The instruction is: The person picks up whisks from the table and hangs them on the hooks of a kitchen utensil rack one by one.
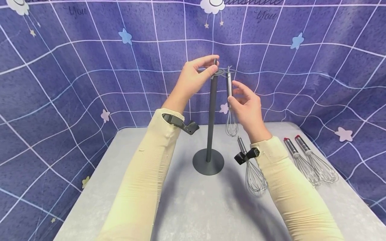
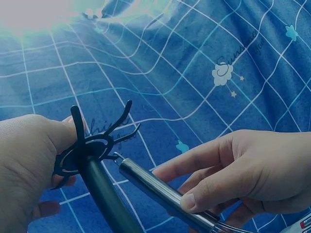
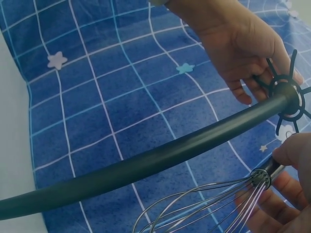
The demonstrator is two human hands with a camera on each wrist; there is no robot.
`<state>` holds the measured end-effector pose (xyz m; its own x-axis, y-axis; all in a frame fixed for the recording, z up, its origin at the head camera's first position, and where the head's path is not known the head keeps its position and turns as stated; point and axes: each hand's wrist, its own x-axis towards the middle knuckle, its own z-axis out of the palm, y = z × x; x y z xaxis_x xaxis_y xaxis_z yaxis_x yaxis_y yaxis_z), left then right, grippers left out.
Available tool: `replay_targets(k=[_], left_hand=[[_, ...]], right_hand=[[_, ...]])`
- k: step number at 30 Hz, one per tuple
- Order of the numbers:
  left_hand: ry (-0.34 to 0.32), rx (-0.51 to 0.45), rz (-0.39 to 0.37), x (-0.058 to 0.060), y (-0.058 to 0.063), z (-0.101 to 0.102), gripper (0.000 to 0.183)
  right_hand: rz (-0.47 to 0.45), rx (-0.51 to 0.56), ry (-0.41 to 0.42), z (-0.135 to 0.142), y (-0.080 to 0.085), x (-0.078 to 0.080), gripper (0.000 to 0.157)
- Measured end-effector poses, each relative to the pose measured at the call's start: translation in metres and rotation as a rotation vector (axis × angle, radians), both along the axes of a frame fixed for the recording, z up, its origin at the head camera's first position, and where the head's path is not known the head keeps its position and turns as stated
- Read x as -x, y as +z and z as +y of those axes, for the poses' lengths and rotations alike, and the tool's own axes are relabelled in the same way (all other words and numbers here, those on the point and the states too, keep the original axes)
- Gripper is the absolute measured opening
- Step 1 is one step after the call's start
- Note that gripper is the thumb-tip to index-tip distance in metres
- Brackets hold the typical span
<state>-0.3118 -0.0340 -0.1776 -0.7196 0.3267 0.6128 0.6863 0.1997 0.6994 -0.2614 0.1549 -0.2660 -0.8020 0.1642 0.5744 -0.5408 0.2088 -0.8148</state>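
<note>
Your left hand [image 1: 194, 75] pinches the stand [image 1: 212, 117] at its top; your right hand [image 1: 248, 107] pinches a whisk [image 1: 229, 85] upright, its top end at the hooks [image 2: 77, 127] on the stand's right side.

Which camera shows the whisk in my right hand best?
The head view: the held whisk shows at full length. The left wrist view gets mostly handle; the right wrist view, mostly wires, both cropped.

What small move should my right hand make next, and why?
I'd perhaps ease the whisk onto the hook of the stand: its loop sits right by that hook, your right hand grips the whisk, and your left hand holds the stand's top.
</note>
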Motion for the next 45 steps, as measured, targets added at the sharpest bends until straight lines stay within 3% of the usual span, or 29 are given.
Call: replay_targets(k=[17, 27, 45], left_hand=[[0.004, 0.0, -0.01, 0.0, 0.001, 0.0, 0.034], [0.006, 0.004, 0.0, 0.001, -0.001, 0.0, 0.034], [-0.001, -0.003, -0.014, 0.001, -0.001, 0.001, 0.035]], right_hand=[[0.019, -0.007, 0.02, -0.002, -0.006, 0.002, 0.05], [-0.009, 0.055, 0.09, -0.004, -0.011, 0.011, 0.044], [-0.039, 0.017, 0.137, -0.002, -0.038, 0.021, 0.04]])
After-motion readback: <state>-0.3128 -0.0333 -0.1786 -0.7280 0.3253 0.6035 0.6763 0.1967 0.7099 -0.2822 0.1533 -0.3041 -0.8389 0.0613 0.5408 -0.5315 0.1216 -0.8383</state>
